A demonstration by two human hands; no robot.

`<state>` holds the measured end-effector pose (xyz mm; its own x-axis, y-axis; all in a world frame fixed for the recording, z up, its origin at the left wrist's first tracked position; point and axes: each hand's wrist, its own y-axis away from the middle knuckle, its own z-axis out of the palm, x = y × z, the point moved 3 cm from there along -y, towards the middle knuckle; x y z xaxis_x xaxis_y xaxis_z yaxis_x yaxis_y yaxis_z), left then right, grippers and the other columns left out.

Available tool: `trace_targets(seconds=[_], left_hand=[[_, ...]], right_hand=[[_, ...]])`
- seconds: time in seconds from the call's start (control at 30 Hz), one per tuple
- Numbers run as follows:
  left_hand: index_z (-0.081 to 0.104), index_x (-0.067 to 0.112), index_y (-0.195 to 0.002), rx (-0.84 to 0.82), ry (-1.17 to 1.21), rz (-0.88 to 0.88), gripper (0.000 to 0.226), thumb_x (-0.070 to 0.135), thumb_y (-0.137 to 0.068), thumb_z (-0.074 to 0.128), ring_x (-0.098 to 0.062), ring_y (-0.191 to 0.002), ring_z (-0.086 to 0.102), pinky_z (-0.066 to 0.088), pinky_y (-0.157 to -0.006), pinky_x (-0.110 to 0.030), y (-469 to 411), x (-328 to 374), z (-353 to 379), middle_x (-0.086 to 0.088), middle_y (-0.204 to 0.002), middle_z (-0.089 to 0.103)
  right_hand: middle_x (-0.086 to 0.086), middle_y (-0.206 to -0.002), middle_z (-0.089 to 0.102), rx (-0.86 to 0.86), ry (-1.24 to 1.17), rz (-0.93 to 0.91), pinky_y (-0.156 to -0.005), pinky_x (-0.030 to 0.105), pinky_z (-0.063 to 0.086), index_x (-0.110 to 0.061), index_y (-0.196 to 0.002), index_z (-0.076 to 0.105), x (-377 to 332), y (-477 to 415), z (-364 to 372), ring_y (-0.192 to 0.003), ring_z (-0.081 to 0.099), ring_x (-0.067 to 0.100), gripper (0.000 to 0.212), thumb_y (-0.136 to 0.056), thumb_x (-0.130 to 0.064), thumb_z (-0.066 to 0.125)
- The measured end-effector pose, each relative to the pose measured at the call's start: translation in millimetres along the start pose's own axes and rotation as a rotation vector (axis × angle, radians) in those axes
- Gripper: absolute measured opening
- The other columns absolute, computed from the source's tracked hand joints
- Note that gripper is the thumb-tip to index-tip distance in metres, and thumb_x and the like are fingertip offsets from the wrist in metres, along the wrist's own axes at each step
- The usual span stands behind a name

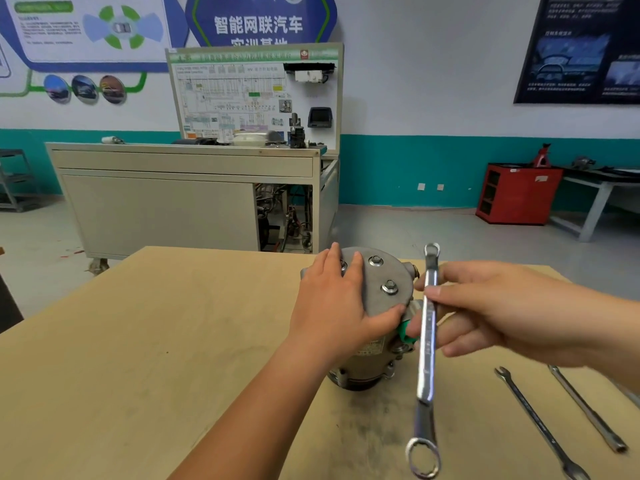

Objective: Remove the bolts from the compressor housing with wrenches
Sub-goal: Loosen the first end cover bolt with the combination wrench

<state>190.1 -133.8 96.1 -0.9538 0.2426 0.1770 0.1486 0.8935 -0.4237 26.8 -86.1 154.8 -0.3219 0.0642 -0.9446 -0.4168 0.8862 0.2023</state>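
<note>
The compressor housing (pixel 379 306) is standing upright on the wooden table (pixel 173 341), a little right of the middle, with its flat grey end plate facing up. The left hand (pixel 332 306) is lying flat on this plate with the fingers straight and the thumb pressing along the near edge, so it is steadying the housing and not gripping it. The right hand (pixel 491 313) is pinching a ring wrench (pixel 427 341) around its middle and holding it in the air just right of the housing, not yet on any bolt.

Two bolts (pixel 390 287) are showing on the right part of the plate, and a third one is sitting partly under the left fingers.

The main risk, I think, is that the ring is not seating fully on the bolt head and is slipping off, which can round the head. The housing is only being pressed down by a flat hand, so a hard pull may be tipping or turning it. The left fingers are also lying near the bolts and can be struck.

Two spare wrenches (pixel 536 422) are lying on the table at the near right.
</note>
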Motion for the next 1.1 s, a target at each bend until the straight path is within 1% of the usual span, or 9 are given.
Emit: trace_targets(seconds=[0.1,0.2,0.33,0.57,0.67,0.8,0.9,1.0,1.1], left_hand=[[0.018,0.020,-0.152,-0.002,-0.007,0.002,0.110,0.082,-0.062,0.014,-0.025,-0.146,0.008,0.009,-0.117,-0.036,-0.1,2.3,-2.1,-0.014,-0.160,0.008],[0.017,0.019,-0.152,-0.002,-0.013,0.006,0.120,0.081,-0.051,-0.001,-0.025,-0.146,0.007,0.008,-0.117,-0.035,0.2,3.7,-4.2,-0.014,-0.160,0.007],[0.017,0.018,-0.153,0.003,-0.007,0.016,0.118,0.077,-0.053,-0.001,-0.026,-0.146,0.007,0.008,-0.117,-0.035,0.3,4.5,-3.7,-0.015,-0.160,0.008],[0.017,0.018,-0.153,0.000,0.004,0.015,0.118,0.078,-0.053,0.001,-0.027,-0.146,0.007,0.008,-0.117,-0.037,-0.6,3.9,-1.9,-0.014,-0.160,0.008],[0.017,0.019,-0.152,-0.005,-0.001,0.017,0.117,0.083,-0.054,0.006,-0.025,-0.146,0.008,0.010,-0.117,-0.036,-0.9,2.4,-2.0,-0.013,-0.160,0.008],[0.017,0.022,-0.152,-0.009,-0.001,0.014,0.105,0.082,-0.066,0.021,-0.025,-0.146,0.008,0.011,-0.117,-0.036,-1.1,-0.9,-0.4,-0.010,-0.160,0.009],[0.016,0.022,-0.152,-0.030,-0.004,0.019,0.103,0.082,-0.070,0.027,-0.026,-0.146,0.007,0.011,-0.117,-0.037,-0.9,-1.3,0.8,-0.010,-0.160,0.007],[0.018,0.021,-0.152,-0.027,-0.005,0.010,0.104,0.081,-0.067,0.026,-0.025,-0.146,0.007,0.011,-0.117,-0.037,-0.9,-1.3,0.4,-0.012,-0.160,0.008],[0.017,0.021,-0.152,-0.033,0.016,0.008,0.105,0.079,-0.066,0.026,-0.025,-0.146,0.006,0.010,-0.117,-0.037,-0.8,-2.7,-0.2,-0.011,-0.160,0.007]], right_hand=[[0.018,-0.081,0.072,-0.049,-0.192,0.030,-0.044,0.021,0.052,0.003,-0.103,0.055,5.5,-3.4,17.0,-0.059,0.069,0.020,0.024,-0.093,-0.016,0.046],[0.019,-0.073,0.071,-0.046,-0.264,0.036,-0.041,0.021,0.051,0.004,-0.109,0.051,7.0,-7.2,23.7,-0.055,0.068,0.021,0.025,-0.096,-0.015,0.043],[0.018,-0.067,0.069,-0.057,-0.274,0.047,-0.039,0.021,0.050,-0.002,-0.103,0.052,8.2,-8.9,29.9,-0.051,0.067,0.022,0.018,-0.097,-0.015,0.041],[0.015,-0.060,0.066,-0.112,-0.210,0.068,-0.036,0.020,0.048,-0.004,-0.096,0.051,9.5,-15.0,25.7,-0.046,0.066,0.021,0.020,-0.099,-0.019,0.039],[0.011,-0.059,0.066,-0.181,0.034,0.139,-0.037,0.019,0.047,-0.007,-0.093,0.052,8.2,-16.2,11.2,-0.047,0.065,0.019,0.024,-0.099,-0.026,0.039],[0.000,-0.058,0.064,-0.215,0.691,0.241,-0.052,0.020,0.050,-0.015,-0.086,0.060,-14.4,-23.0,-32.0,-0.052,0.063,0.013,0.032,-0.094,-0.042,0.043],[-0.011,-0.063,0.062,-0.083,1.059,0.097,-0.064,0.019,0.044,-0.032,-0.082,0.068,-34.0,-40.9,-56.6,-0.057,0.056,-0.001,0.029,-0.081,-0.055,0.051],[-0.021,-0.088,0.061,-0.009,1.134,-0.123,-0.073,0.015,0.041,-0.047,-0.089,0.059,-39.5,-60.4,-64.5,-0.081,0.056,-0.006,0.008,-0.090,-0.044,0.052],[-0.022,-0.095,0.062,0.012,1.077,-0.144,-0.076,0.014,0.039,-0.048,-0.091,0.061,-41.8,-64.2,-73.9,-0.088,0.054,-0.010,0.011,-0.090,-0.043,0.051]])
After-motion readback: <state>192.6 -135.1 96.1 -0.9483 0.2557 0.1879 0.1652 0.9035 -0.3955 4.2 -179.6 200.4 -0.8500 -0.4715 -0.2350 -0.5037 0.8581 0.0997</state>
